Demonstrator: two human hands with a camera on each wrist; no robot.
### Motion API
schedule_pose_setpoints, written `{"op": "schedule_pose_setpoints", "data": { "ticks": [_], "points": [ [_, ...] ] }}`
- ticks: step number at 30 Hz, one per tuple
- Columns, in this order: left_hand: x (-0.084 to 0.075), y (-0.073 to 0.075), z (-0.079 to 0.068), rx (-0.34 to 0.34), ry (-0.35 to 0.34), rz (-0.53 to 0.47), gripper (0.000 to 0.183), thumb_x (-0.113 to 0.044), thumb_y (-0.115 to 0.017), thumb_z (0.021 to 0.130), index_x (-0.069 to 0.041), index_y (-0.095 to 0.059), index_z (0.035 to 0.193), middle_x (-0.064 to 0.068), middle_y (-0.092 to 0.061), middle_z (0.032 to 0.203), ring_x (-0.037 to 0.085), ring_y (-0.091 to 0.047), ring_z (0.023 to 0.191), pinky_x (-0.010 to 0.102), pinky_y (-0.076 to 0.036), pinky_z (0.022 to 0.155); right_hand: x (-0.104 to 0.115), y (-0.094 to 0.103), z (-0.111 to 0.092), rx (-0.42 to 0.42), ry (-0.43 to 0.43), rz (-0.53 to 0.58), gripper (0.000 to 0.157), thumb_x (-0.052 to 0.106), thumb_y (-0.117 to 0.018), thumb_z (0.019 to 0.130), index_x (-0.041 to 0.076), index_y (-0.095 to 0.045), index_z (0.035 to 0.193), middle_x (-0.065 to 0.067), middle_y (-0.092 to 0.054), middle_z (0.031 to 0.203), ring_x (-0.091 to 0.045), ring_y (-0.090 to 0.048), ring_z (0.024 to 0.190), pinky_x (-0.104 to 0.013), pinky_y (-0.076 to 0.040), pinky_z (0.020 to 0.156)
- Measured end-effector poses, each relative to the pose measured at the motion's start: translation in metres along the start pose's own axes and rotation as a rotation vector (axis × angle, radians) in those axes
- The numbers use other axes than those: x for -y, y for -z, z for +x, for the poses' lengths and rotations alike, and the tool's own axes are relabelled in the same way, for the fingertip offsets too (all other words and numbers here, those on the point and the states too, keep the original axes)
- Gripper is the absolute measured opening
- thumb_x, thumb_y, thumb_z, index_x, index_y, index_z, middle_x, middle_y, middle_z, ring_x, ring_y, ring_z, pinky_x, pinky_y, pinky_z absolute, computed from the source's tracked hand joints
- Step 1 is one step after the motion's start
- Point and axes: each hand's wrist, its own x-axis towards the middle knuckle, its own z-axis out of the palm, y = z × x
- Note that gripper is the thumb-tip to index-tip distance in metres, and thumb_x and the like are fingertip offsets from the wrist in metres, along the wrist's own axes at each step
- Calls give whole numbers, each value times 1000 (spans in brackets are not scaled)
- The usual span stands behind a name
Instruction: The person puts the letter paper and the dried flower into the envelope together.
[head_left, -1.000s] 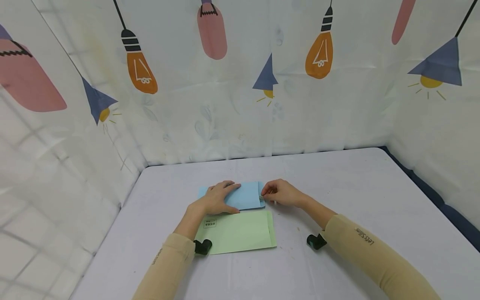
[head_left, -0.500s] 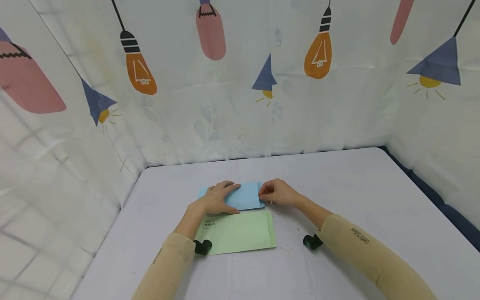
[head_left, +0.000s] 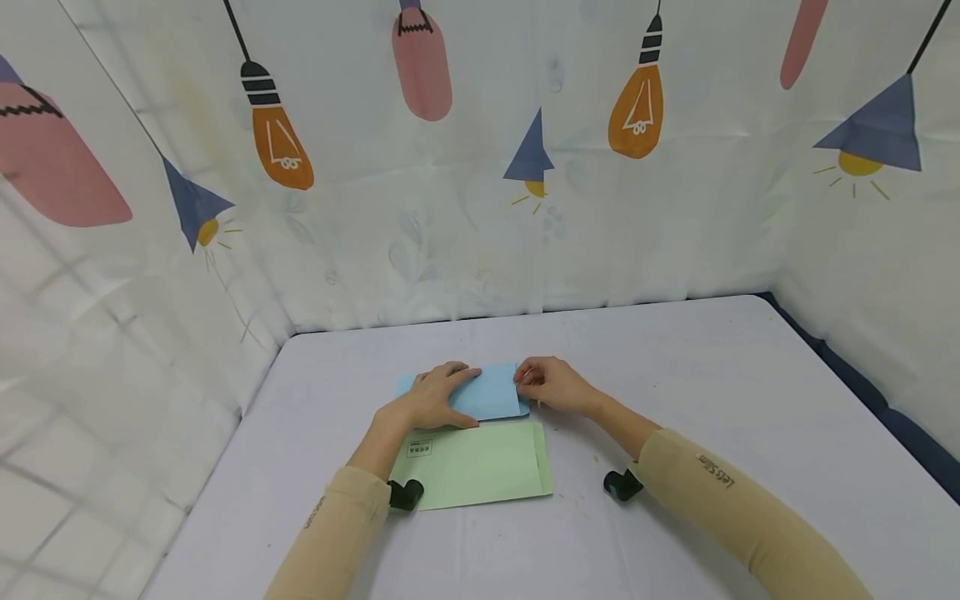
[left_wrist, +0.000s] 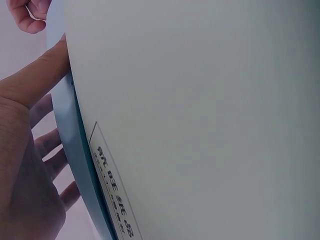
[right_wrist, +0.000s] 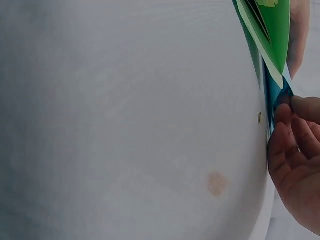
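A light blue envelope (head_left: pixel 497 390) lies crosswise on the table, its right end nearest my right hand. My left hand (head_left: pixel 435 395) rests on it with fingers spread, the thumb along its near edge. At the right end, my right hand (head_left: pixel 557 384) pinches the blue envelope's edge between thumb and fingertips. In the right wrist view, the thumb (right_wrist: pixel 306 108) sits over that blue edge, with curled fingers on the other side. A pale green envelope (head_left: pixel 480 467) with a small printed box lies just on the near side of the blue one, under my left wrist.
The table (head_left: pixel 660 517) has a white cover with a few small brownish marks. The green envelope's right end (right_wrist: pixel 275 40) gapes a little in the right wrist view. A patterned white curtain (head_left: pixel 465 233) hangs behind the table and along its left side.
My right hand has moved slightly left onto the blue envelope's right end. A small patterned bit showing at that end a second ago is out of sight. My left hand has stayed put.
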Motion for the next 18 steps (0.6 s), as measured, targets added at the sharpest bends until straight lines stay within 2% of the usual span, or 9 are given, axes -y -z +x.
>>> {"op": "schedule_pose_setpoints", "data": {
  "ticks": [9, 18],
  "points": [
    [-1, 0, 1, 0, -1, 5, 92, -55, -82, 83, -22, -41, 159, 12, -34, 161, 35, -35, 146, 59, -26, 113, 2, -1, -1, 52, -35, 47, 16, 5, -63, 100, 4, -63, 116, -3, -73, 87, -18, -65, 74, -30, -51, 65],
    [0, 0, 1, 9, -1, 9, 92, -54, -82, 84, -22, -40, 160, 11, -34, 161, 34, -34, 146, 58, -25, 114, -1, 10, -11, 82, -36, 93, 19, 10, -67, 100, 1, -63, 117, -7, -75, 91, -23, -68, 80, -35, -56, 71]
  ]
}}
